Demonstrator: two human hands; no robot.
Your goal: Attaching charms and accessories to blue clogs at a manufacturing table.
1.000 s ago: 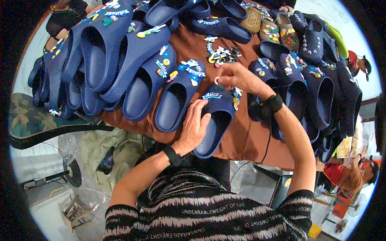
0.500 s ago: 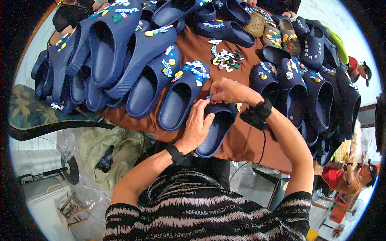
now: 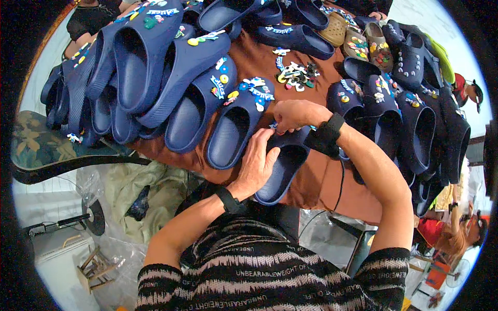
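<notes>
While the left hand grips the navy slide sandal to steady it on the brown table, the right hand pinches something at its strap, apparently a charm.

- Navy clogs, overlapping in rows, fill the upper left of the frame.
- Loose charms lie piled at top centre.
- More navy clogs line the right side.
- Tan clogs sit top right.
- The brown table shows at centre.
- A camouflage cushion is at the left.
- A plastic bag lies at the lower left.
</notes>
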